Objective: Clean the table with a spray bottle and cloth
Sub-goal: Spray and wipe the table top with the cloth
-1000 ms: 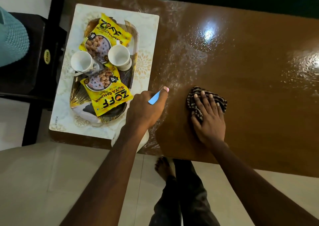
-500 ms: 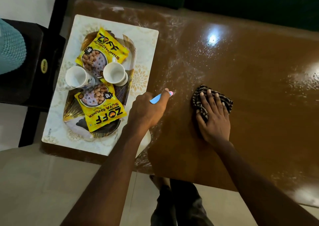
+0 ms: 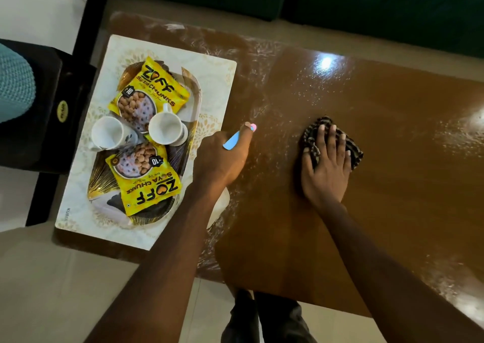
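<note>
My left hand is wrapped around a spray bottle; only its light blue trigger and pink nozzle tip show above my fingers, and a white part of the body shows below my wrist. The nozzle points right over the glossy brown table. My right hand lies flat on a dark striped cloth, pressing it on the tabletop to the right of the bottle. Spray droplets and wet streaks cover the table's middle and far strip.
A white placemat on the table's left end carries a gold-patterned tray with two white cups and two yellow snack packets. A black chair stands left of the table. My legs are below the near edge.
The camera view has shifted, so the table sits lower and farther right in the frame. Both hands keep their grips; the cloth hand has slid slightly right along the tabletop.
</note>
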